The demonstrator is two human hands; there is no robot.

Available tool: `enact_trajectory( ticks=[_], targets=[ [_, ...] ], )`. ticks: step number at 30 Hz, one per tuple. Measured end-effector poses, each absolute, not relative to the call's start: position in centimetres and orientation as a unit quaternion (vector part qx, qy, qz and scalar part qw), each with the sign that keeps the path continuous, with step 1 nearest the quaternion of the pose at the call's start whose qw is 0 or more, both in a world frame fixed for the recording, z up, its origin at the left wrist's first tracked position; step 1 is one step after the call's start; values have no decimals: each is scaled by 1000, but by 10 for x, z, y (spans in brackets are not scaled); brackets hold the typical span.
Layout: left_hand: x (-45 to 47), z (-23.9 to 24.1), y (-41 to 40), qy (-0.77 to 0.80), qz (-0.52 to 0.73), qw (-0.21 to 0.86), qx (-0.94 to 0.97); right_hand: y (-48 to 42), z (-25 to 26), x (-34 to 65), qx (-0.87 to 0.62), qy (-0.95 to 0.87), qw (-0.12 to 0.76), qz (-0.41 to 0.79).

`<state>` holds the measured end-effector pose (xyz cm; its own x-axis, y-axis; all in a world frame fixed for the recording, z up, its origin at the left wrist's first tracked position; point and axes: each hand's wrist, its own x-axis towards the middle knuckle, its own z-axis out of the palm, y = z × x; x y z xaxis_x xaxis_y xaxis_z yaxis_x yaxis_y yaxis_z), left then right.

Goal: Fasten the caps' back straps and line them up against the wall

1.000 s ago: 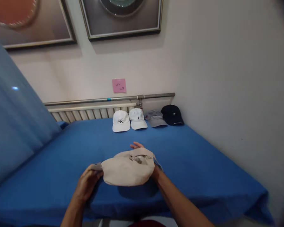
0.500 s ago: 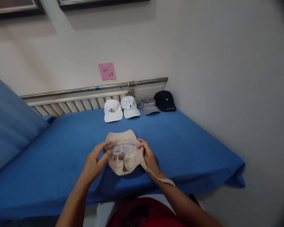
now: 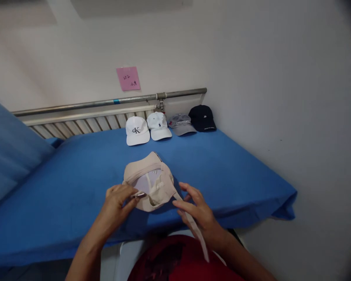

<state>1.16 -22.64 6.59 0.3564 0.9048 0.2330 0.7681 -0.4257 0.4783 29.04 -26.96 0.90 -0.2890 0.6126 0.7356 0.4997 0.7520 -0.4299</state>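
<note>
A beige cap (image 3: 150,180) lies upside down over the blue-covered table (image 3: 236,171), its inside facing me. My left hand (image 3: 118,201) pinches the cap's back edge at the buckle. My right hand (image 3: 199,212) has its fingers closed round the cap's long beige strap (image 3: 194,226), which trails down toward me. At the back of the table stand a white cap with a black logo (image 3: 137,130), a second white cap (image 3: 158,126), a grey cap (image 3: 181,123) and a dark navy cap (image 3: 203,117) in a row.
A radiator (image 3: 84,123) and a metal pipe (image 3: 105,102) run along the wall behind the table. A pink note (image 3: 128,78) is stuck on the wall. A blue cushion (image 3: 8,148) leans at the left. The white wall is close on the right.
The cap has been turned over from crown-up to inside-up. My right hand has slid from the cap's rim down along the strap. The camera has tilted downward.
</note>
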Motion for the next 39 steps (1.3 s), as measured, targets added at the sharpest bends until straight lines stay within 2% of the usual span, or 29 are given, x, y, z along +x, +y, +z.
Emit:
enact_trajectory(
  ticks=[8,11,14,16,18,23,26,30,35,39],
  targets=[
    [2,75,-214,510,297,376,715,-268,66,279,-266,-843,463,63],
    [-1,79,-195,500,298,452,676,-252,85,262,-212,-845,466,150],
    [-4,84,-174,496,305,482,655,-226,97,244,-249,-786,466,322],
    [-4,87,-160,490,313,487,652,-201,98,232,-283,-742,440,419],
    [-2,87,-144,496,323,472,653,-170,92,221,-314,-704,437,463],
    [12,69,-99,564,396,309,656,-101,58,201,-420,-538,471,559],
    [17,61,-79,568,389,296,662,-86,41,196,-421,-485,474,603],
    [11,72,-73,532,335,418,656,-89,35,199,-403,-470,469,630],
    [7,83,-78,457,255,594,611,-82,55,207,-368,-394,475,695],
    [12,62,-76,449,251,651,558,-68,69,210,-357,-406,426,725]
  ],
)
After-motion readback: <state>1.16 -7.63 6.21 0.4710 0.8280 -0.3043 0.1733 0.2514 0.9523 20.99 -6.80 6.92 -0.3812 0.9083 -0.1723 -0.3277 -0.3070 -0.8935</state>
